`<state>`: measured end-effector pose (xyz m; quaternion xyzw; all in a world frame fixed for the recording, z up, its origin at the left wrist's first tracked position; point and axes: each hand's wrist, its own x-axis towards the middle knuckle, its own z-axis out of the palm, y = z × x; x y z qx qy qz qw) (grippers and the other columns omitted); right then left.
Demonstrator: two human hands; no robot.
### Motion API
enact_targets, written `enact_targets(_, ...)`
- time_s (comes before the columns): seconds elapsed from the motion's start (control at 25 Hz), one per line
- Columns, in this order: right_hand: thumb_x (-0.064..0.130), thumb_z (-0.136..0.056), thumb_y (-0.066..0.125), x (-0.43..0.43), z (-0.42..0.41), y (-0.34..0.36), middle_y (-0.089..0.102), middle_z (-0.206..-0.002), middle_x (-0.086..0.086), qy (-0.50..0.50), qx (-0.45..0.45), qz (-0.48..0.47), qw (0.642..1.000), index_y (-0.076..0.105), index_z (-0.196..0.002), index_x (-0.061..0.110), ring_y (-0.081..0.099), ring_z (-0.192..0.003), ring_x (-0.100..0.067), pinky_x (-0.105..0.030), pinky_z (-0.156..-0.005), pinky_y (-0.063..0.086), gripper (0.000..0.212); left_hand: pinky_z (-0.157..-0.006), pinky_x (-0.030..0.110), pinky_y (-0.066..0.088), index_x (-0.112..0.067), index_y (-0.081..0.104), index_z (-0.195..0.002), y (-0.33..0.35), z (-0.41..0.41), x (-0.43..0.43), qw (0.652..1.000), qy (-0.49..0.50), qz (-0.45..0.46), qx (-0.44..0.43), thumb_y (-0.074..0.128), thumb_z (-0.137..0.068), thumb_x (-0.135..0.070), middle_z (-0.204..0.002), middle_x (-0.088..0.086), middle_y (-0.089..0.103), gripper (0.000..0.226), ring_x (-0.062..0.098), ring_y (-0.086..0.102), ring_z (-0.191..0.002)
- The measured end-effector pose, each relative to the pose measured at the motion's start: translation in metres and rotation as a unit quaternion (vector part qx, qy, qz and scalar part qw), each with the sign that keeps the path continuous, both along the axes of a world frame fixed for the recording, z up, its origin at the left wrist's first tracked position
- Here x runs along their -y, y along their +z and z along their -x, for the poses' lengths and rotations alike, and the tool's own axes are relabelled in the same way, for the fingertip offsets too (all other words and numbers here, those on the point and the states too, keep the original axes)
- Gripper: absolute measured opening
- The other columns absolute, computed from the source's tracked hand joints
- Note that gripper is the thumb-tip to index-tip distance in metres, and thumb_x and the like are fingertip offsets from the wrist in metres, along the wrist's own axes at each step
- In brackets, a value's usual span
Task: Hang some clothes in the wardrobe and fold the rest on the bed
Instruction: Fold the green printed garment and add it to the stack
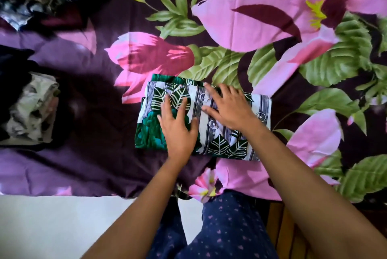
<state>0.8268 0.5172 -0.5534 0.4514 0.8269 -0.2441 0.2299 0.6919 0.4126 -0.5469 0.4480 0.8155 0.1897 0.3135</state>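
A folded cloth (pixel 204 117) lies flat as a neat rectangle on the bed (pixel 88 166), not far from its near edge. It is thin printed cotton with black and white stripes, pale leaf outlines and a green patch at its left end. The bed cover is smooth, dark purple with big pink flowers. Both hands press on top of the cloth: the left hand (pixel 178 126) on its left half, the right hand (pixel 229 108) near the middle. The fingers (pixel 211 91) are spread open and flat, gripping nothing. A crumpled grey garment (pixel 31 110) lies at the left edge of the bed.
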Motion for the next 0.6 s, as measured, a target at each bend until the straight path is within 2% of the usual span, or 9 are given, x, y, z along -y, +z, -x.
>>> enact_targets(0.04, 0.066, -0.092, 0.019, -0.005, 0.004, 0.003, 0.027, -0.151, -0.018, 0.004, 0.003, 0.006, 1.000, 0.004, -0.152, 0.022, 0.032, -0.136, -0.035, -0.050, -0.112, 0.025, 0.076, -0.113, 0.044, 0.015, -0.011, 0.043, -0.139, 0.009, -0.011, 0.009, 0.991, 0.130, 0.006, 0.015, 0.068, -0.080, -0.026, -0.152, 0.022, 0.019, 0.065, 0.039, 0.022, -0.139)
enact_targets(0.08, 0.068, -0.090, 0.019, -0.010, 0.010, 0.005, 0.034, -0.147, -0.020, 0.008, 0.002, 0.008, 1.000, 0.009, -0.152, 0.017, 0.038, -0.132, -0.034, -0.050, -0.111, 0.028, 0.080, -0.111, 0.043, 0.020, -0.010, 0.040, -0.139, 0.025, -0.019, 0.011, 0.959, 0.275, 0.060, 0.033, 0.073, -0.077, -0.025, -0.149, 0.021, 0.020, 0.071, 0.040, 0.025, -0.135)
enact_targets(0.16, 0.069, -0.090, 0.021, -0.022, 0.020, 0.007, 0.048, -0.135, -0.021, 0.017, -0.005, 0.001, 1.000, 0.025, -0.148, 0.009, 0.050, -0.121, -0.033, -0.048, -0.104, 0.036, 0.083, -0.109, 0.041, 0.023, -0.012, 0.030, -0.141, 0.024, -0.032, 0.020, 0.814, 0.523, 0.213, 0.136, 0.077, -0.074, -0.036, -0.147, 0.017, 0.022, 0.086, 0.037, 0.028, -0.132)
enact_targets(0.2, 0.069, -0.089, 0.022, -0.025, 0.022, 0.008, 0.054, -0.128, -0.020, 0.024, -0.008, -0.007, 1.000, 0.032, -0.144, 0.007, 0.054, -0.116, -0.032, -0.046, -0.100, 0.039, 0.084, -0.109, 0.040, 0.025, -0.013, 0.029, -0.142, 0.019, -0.033, 0.024, 0.733, 0.593, 0.258, 0.210, 0.078, -0.069, -0.046, -0.146, 0.015, 0.026, 0.093, 0.035, 0.032, -0.132)
enact_targets(0.28, 0.071, -0.088, 0.024, -0.022, 0.024, 0.009, 0.059, -0.117, -0.019, 0.021, -0.015, -0.021, 0.999, 0.037, -0.141, 0.006, 0.058, -0.107, -0.031, -0.044, -0.092, 0.044, 0.084, -0.106, 0.043, 0.037, -0.017, 0.034, -0.139, 0.004, -0.032, 0.032, 0.628, 0.649, 0.203, 0.378, 0.081, -0.060, -0.055, -0.141, 0.010, 0.042, 0.100, 0.030, 0.047, -0.124)
enact_targets(0.32, 0.072, -0.087, 0.024, -0.019, 0.024, 0.009, 0.060, -0.115, -0.019, 0.010, -0.015, -0.018, 1.000, 0.036, -0.141, 0.007, 0.059, -0.106, -0.032, -0.043, -0.090, 0.045, 0.085, -0.103, 0.045, 0.042, -0.017, 0.037, -0.136, -0.002, -0.031, 0.034, 0.618, 0.645, 0.162, 0.419, 0.082, -0.062, -0.048, -0.134, 0.009, 0.050, 0.091, 0.029, 0.054, -0.118)
enact_targets(0.44, 0.077, -0.083, 0.028, -0.008, 0.020, 0.016, 0.059, -0.118, -0.018, -0.067, -0.003, 0.049, 0.997, 0.033, -0.142, 0.010, 0.057, -0.109, -0.033, -0.042, -0.089, 0.045, 0.088, -0.099, 0.049, 0.046, -0.015, 0.042, -0.123, -0.001, -0.031, 0.038, 0.663, 0.630, 0.056, 0.401, 0.079, -0.066, -0.017, -0.121, 0.010, 0.061, 0.068, 0.027, 0.061, -0.107)
enact_targets(0.52, 0.076, -0.081, 0.039, 0.003, 0.011, 0.025, 0.060, -0.121, -0.014, -0.209, -0.078, 0.120, 0.967, 0.045, -0.132, 0.012, 0.057, -0.112, -0.031, -0.040, -0.092, 0.046, 0.081, -0.101, 0.044, 0.046, -0.012, 0.043, -0.126, 0.017, -0.027, 0.041, 0.732, 0.559, -0.031, 0.387, 0.078, -0.061, -0.015, -0.123, 0.010, 0.059, 0.074, 0.026, 0.060, -0.111)
enact_targets(0.6, 0.067, -0.082, 0.052, 0.026, 0.001, 0.040, 0.066, -0.109, -0.007, -0.393, -0.218, 0.132, 0.883, 0.059, -0.111, 0.014, 0.061, -0.104, -0.025, -0.035, -0.088, 0.048, 0.061, -0.099, 0.032, 0.047, -0.011, 0.041, -0.132, 0.036, -0.011, 0.044, 0.821, 0.430, -0.109, 0.359, 0.080, -0.057, -0.026, -0.123, 0.008, 0.056, 0.085, 0.020, 0.059, -0.111)
